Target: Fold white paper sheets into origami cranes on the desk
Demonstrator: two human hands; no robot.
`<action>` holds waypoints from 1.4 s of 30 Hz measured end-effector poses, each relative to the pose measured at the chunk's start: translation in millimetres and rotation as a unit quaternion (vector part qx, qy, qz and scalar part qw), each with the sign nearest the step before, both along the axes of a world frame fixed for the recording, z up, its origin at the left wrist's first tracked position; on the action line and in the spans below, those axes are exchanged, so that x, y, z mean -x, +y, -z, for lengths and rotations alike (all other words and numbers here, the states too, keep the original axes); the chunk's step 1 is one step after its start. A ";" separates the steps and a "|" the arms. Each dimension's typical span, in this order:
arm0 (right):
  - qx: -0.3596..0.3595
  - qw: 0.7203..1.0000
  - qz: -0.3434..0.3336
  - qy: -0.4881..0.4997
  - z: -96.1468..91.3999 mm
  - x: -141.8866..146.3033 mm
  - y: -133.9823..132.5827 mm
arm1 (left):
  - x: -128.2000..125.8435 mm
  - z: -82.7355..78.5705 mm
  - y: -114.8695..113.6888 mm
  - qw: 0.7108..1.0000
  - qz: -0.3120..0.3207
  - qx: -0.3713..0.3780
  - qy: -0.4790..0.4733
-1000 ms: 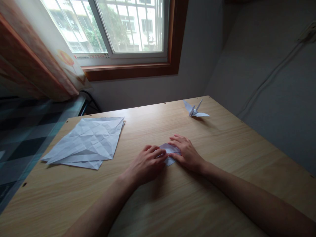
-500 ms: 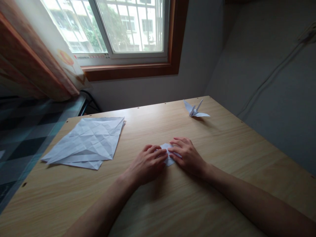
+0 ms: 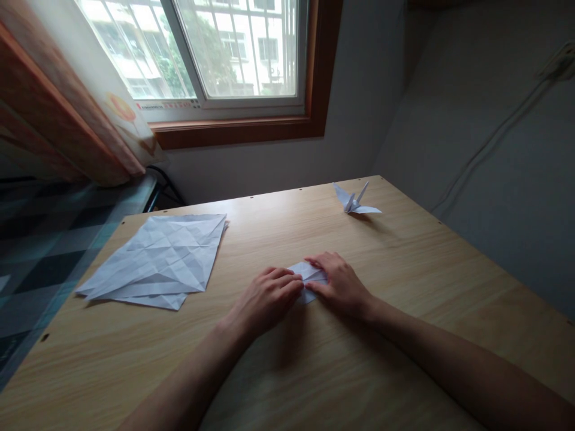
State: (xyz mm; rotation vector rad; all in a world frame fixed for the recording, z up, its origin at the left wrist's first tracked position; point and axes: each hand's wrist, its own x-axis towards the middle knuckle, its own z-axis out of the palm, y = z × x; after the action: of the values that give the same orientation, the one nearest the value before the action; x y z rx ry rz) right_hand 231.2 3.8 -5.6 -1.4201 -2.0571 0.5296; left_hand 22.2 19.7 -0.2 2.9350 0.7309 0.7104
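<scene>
A small folded piece of white paper (image 3: 308,276) lies flat on the wooden table (image 3: 404,263), mostly hidden under my fingers. My left hand (image 3: 265,299) rests palm down at its left side with curled fingertips pressing on the paper. My right hand (image 3: 339,284) covers its right side, fingers together and pressing the paper down. Only a small strip of the paper shows between the two hands.
A stack of creased white paper sheets (image 3: 159,260) lies at the table's left. A finished paper crane (image 3: 354,200) stands near the far right corner. Grey walls close in behind and on the right. A window and curtain are at the back left.
My right hand's fingers have slid slightly left and forward over the paper. My left hand has barely shifted. The crane and the stack have not moved.
</scene>
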 end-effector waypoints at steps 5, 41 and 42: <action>0.063 0.997 0.029 0.037 -5.4 4.0 7.6 | 2.4 6.8 5.3 0.995 -0.028 0.071 -0.057; 0.018 0.992 -0.076 0.100 -14.4 9.1 5.2 | 2.8 5.1 1.9 0.982 -0.154 -0.044 -0.098; 0.002 0.991 -0.079 0.106 -13.7 8.8 5.4 | 2.7 4.3 1.5 0.980 -0.156 -0.051 -0.109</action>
State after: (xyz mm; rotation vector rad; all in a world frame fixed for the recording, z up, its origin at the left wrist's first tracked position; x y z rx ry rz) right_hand 222.4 9.3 8.1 -1.1543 -2.0055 0.7176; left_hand 19.4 21.2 -4.5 2.7911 1.1773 1.1025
